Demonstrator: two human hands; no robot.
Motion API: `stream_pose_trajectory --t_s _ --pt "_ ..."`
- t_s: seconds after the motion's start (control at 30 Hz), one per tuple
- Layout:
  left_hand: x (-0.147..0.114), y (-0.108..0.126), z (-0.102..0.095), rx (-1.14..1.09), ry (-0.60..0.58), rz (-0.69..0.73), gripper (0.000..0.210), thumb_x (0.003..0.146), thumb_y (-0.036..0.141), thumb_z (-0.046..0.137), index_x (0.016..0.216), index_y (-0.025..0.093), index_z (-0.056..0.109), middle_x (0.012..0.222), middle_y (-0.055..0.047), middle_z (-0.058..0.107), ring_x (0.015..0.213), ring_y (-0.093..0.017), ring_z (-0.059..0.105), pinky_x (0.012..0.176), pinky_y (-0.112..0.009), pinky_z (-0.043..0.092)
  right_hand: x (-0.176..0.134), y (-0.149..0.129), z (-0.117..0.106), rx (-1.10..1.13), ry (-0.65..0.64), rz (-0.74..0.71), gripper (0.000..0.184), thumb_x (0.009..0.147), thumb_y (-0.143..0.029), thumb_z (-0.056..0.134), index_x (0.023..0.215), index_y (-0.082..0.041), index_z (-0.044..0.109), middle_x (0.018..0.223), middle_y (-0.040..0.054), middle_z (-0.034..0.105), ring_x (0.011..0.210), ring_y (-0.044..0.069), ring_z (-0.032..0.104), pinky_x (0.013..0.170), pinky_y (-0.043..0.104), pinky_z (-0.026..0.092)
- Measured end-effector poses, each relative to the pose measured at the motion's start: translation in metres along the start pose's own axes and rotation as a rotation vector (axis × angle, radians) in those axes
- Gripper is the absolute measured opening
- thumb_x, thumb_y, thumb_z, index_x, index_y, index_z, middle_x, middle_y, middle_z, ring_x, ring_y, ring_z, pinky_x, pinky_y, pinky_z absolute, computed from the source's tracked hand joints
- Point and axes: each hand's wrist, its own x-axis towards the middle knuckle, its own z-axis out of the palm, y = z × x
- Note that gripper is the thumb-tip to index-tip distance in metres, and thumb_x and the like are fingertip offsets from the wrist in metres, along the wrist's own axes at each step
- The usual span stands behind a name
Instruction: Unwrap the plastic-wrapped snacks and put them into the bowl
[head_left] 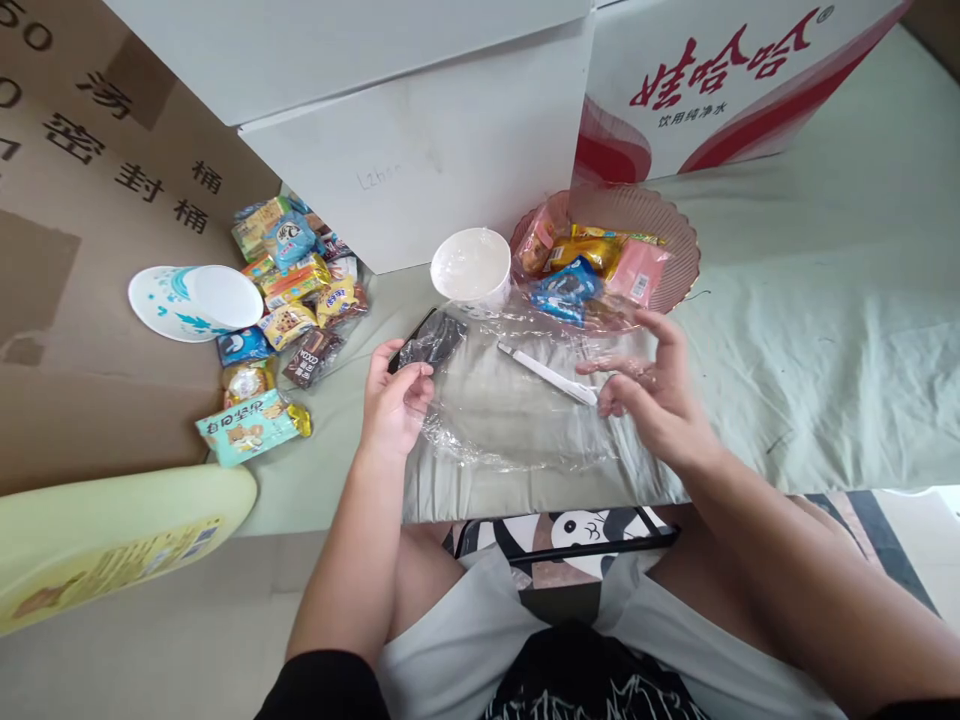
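A clear plastic film cover [517,430] spreads between my two hands, its crinkled edge forming a wide loop. My left hand [397,400] pinches the near-left edge between thumb and fingers. My right hand [660,390] has its fingers spread at the film's right side, with the edge running to the fingertips. Under the film lies a slim white pen-like cutter [551,375]. A black phone-like object [431,340] lies just behind my left hand, partly covered by film. Just beyond the film stands a white paper bowl [472,265].
A pink scalloped plate [679,240] holds several wrapped snacks. More snack packs [292,290] lie at left beside a tipped paper bowl [195,300]. White boxes [420,150] and a brown carton [97,250] stand behind. A yellow bottle [127,540] is at lower left.
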Motion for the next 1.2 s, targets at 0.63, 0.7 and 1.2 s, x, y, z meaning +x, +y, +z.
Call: stream_pose_trajectory --t_s 0.63,0.7,1.2 --pt "-0.008 -0.01 -0.004 0.18 -0.334 0.083 0.066 0.07 0.041 0.087 0.119 0.027 0.045 0.077 0.002 0.078 0.059 -0.015 0.073 0.06 -0.025 0.057 0.003 -0.006 0.002 -0.019 0.234 -0.007 0.013 0.091 -0.019 0.056 0.09 -0.022 0.069 0.074 -0.0019 0.068 0.045 0.007 0.053 0.045 0.022 0.045" --pt "-0.007 -0.009 -0.004 0.196 -0.295 0.083 0.059 0.071 0.039 0.086 0.114 0.026 0.049 0.075 0.003 0.077 0.057 -0.014 0.072 0.056 -0.022 0.055 0.003 -0.007 0.001 -0.037 0.211 0.01 0.01 0.089 -0.02 0.058 0.089 -0.022 0.068 0.072 -0.0023 0.066 0.045 0.007 0.052 0.045 0.022 0.045" --pt "-0.004 -0.015 -0.003 0.384 -0.216 0.175 0.032 0.066 0.031 0.088 0.091 0.018 0.073 0.077 -0.002 0.07 0.065 -0.013 0.064 0.059 -0.024 0.054 0.004 -0.01 0.001 -0.097 0.174 0.054 0.013 0.089 -0.03 0.062 0.1 -0.023 0.067 0.072 -0.0017 0.065 0.049 0.01 0.054 0.048 0.026 0.047"
